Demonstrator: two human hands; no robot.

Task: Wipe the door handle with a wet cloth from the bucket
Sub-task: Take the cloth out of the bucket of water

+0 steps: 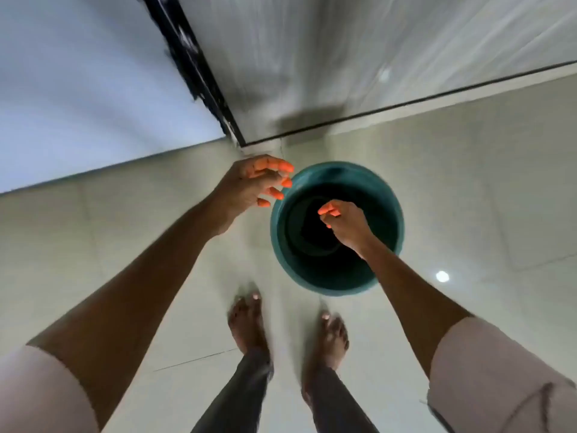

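Note:
A teal bucket [384,195] stands on the pale tiled floor in front of my bare feet. Its inside is dark, and a cloth cannot be made out in it. My left hand [249,182] hovers just left of the bucket's rim, fingers spread and curled, holding nothing. My right hand [346,221] is over the bucket's mouth with the fingers drawn together; whether it pinches something is unclear. The door handle is out of view. The picture is blurred by motion.
A white door or panel [343,51] with a black edge [199,76] rises beyond the bucket. A white wall [78,89] runs along the left. My feet [249,326] stand close behind the bucket on glossy tiles.

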